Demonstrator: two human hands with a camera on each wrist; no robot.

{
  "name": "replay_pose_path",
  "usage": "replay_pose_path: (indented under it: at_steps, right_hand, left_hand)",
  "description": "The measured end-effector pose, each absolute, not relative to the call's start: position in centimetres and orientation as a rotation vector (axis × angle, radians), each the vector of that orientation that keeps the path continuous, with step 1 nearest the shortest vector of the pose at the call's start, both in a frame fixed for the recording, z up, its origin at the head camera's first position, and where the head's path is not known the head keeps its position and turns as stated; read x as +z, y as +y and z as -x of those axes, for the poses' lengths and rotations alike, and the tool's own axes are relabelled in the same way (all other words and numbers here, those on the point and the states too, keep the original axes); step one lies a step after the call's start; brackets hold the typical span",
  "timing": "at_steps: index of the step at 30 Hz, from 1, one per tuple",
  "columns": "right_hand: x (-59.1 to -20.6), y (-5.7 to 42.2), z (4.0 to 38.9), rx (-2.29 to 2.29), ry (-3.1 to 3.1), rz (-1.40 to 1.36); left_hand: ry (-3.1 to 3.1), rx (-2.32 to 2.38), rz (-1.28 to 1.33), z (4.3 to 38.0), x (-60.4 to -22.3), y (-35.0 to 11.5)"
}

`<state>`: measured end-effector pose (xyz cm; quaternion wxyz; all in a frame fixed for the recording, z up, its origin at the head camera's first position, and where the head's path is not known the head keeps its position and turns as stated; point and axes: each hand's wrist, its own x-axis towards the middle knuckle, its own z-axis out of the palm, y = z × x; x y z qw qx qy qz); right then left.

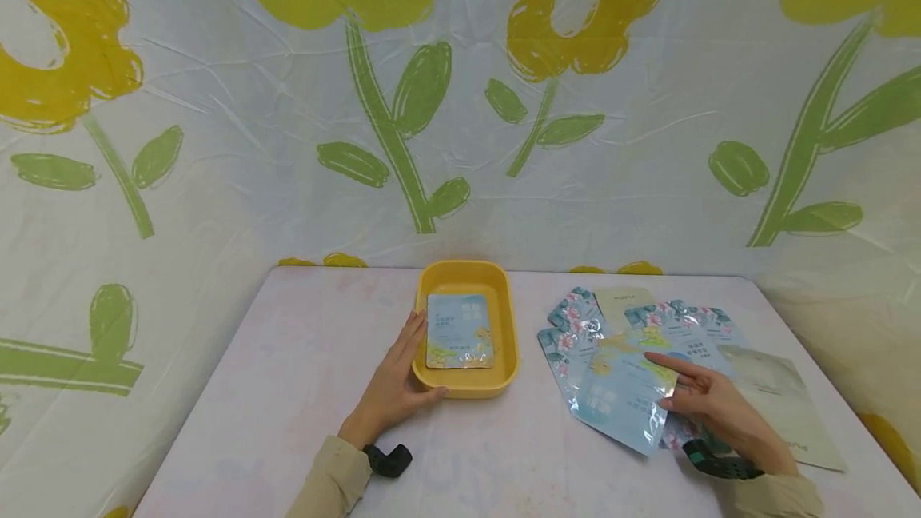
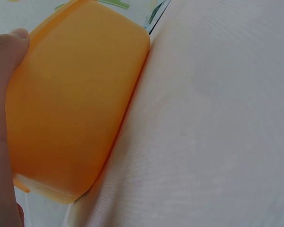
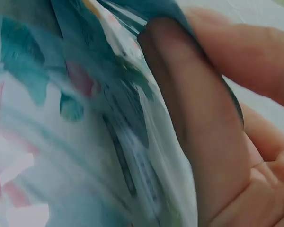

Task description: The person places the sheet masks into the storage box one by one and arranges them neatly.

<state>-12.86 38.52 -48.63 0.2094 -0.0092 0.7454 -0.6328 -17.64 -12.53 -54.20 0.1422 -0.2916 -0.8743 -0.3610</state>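
Note:
My left hand (image 1: 392,386) rests against the near left corner of a yellow plastic tray (image 1: 512,342), fingers along its left side and thumb at its front edge. In the left wrist view the tray's outer wall (image 2: 80,99) fills much of the left. One light blue sachet (image 1: 459,332) lies flat inside. On the right, my right hand (image 1: 719,406) pinches the edge of another light blue sachet (image 1: 619,402), tilted over a spread of flat packets. Up close in the right wrist view, fingers (image 3: 203,113) reach behind a packet's edge.
Under and around the right hand lie several floral packets (image 1: 578,310) and plain pale green ones (image 1: 780,398), overlapping. A pale table (image 1: 288,390) carries everything. Behind it and at both sides hangs a white cloth (image 1: 273,142) printed with yellow flowers.

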Motion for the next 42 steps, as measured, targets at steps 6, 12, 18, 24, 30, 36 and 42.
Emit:
replay_pose_path:
  at_steps: [6,12,18,24,30,36,42]
  right_hand:
    - [-48.7,37.2,13.5,-1.802,2.077,-0.019]
    - [-49.2,35.8,14.4,-1.887,2.076,0.043]
    - [-49.2,34.5,15.4,-1.939,2.123,0.082]
    - [-49.0,32.3,16.8,-1.993,2.104,0.071]
    - [-49.6,30.6,18.5,-2.13,1.924,0.188]
    - [-49.8,29.5,20.0,-2.279,1.671,0.193]
    - [-49.1,28.7,20.7,-2.433,1.332,0.225]
  left_hand:
    - [-2.513,-1.049,0.844,17.6,-54.3,-12.5]
    - [-2.509,-1.05,0.848,17.7,-54.4,-12.5]
    - [-2.511,-1.041,0.85,17.6,-54.3,-12.5]
    - [-2.505,-1.04,0.85,17.5,-54.2,-12.5]
    - [-2.514,-1.037,0.845,17.5,-54.1,-12.5]
    - [-2.514,-1.057,0.846,17.5,-53.9,-12.5]
    - [-2.521,-1.054,0.846,17.4,-54.0,-12.5]
